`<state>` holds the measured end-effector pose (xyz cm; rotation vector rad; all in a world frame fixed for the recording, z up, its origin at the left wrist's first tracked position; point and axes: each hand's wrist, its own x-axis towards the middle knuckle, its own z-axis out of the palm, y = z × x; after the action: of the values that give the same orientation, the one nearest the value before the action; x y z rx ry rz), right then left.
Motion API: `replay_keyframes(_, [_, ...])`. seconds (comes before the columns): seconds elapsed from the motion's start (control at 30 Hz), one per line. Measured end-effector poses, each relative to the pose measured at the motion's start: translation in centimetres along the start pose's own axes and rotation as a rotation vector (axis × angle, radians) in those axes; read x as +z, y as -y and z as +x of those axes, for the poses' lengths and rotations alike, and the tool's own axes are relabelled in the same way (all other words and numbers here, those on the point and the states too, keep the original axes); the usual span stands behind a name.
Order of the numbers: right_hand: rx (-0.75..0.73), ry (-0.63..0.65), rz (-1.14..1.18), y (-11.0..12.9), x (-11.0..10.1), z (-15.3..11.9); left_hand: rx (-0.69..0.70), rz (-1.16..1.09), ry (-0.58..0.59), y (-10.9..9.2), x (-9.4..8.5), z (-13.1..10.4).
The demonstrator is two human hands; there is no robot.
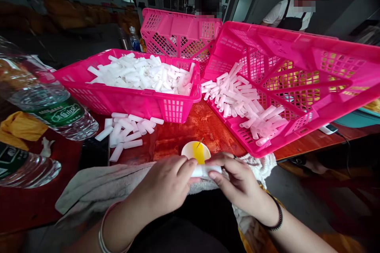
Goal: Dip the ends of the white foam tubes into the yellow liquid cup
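While your left hand (170,184) and right hand (242,185) come close together at the table's edge, both sets of fingers are closed on a short white plastic tube (206,170). It lies sideways between them, your left fingers gripping one end, your right thumb and fingers pinching the other. Just beyond it sits a small white bowl (186,151) with a yellow strip (198,152) across it and a thin stick (200,142) poking up.

Ahead on your left, an upright pink plastic basket (133,104) is heaped with white tubes (142,73). In front of that basket, a loose pile of tubes (124,132) lies on the red tabletop (178,134). To your right, a pink basket tipped on its side (311,51) holds another spread of tubes (240,95) on its lower wall. Behind these two stands a third pink basket (175,27); you cannot tell what it holds.
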<state>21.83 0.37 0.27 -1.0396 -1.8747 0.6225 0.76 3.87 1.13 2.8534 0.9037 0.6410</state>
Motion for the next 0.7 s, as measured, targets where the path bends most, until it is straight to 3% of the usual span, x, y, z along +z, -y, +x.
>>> replay_keyframes(0.07, [-0.039, -0.056, -0.089, 0.5, 0.6, 0.2, -0.047, -0.155, 0.027, -1.4, 0.2, 0.0])
replay_keyframes(0.17, [-0.13, -0.181, -0.203, 1.6, 1.3, 0.0, -0.196, -0.6, 0.145, -3.9, 0.1, 0.3])
replay_keyframes(0.23, [-0.194, -0.155, -0.253, 2.5, 0.6, -0.7, -0.273, -0.798, 0.246, -4.9, -0.2, 0.2])
replay_keyframes(0.3, [-0.2, -0.064, -0.327, 3.0, -1.4, -2.2, -0.262, -0.736, 0.28, -4.2, -0.7, -0.3])
replay_keyframes(0.37, [-0.095, 0.052, -0.46, 2.7, -4.3, -4.0, -0.227, -0.474, 0.214, -1.2, -1.1, -1.4])
replay_keyframes(0.4, [-0.026, 0.09, -0.547, 2.1, -5.7, -4.7, -0.265, -0.311, 0.112, 1.1, -1.1, -2.1])
replay_keyframes(0.47, [0.032, 0.083, -0.719, -0.1, -8.1, -5.1, -0.453, 0.051, -0.025, 6.7, -0.8, -3.6])
replay_keyframes(0.5, [0.031, 0.043, -0.778, -1.6, -8.9, -4.5, -0.513, 0.188, -0.003, 9.4, -0.5, -4.2])
replay_keyframes(0.53, [0.066, 0.002, -0.809, -3.4, -9.4, -3.3, -0.567, 0.296, 0.032, 11.8, -0.1, -4.8])
replay_keyframes(0.6, [0.284, -0.093, -0.763, -7.2, -9.6, 0.7, -0.582, 0.394, 0.139, 15.1, 0.7, -5.5])
replay_keyframes(0.63, [0.388, -0.172, -0.698, -9.1, -9.4, 3.3, -0.564, 0.4, 0.176, 15.8, 1.0, -5.6])
replay_keyframes(0.7, [0.409, -0.249, -0.644, -12.3, -8.9, 8.3, -0.518, 0.368, 0.215, 15.6, 1.3, -5.3])
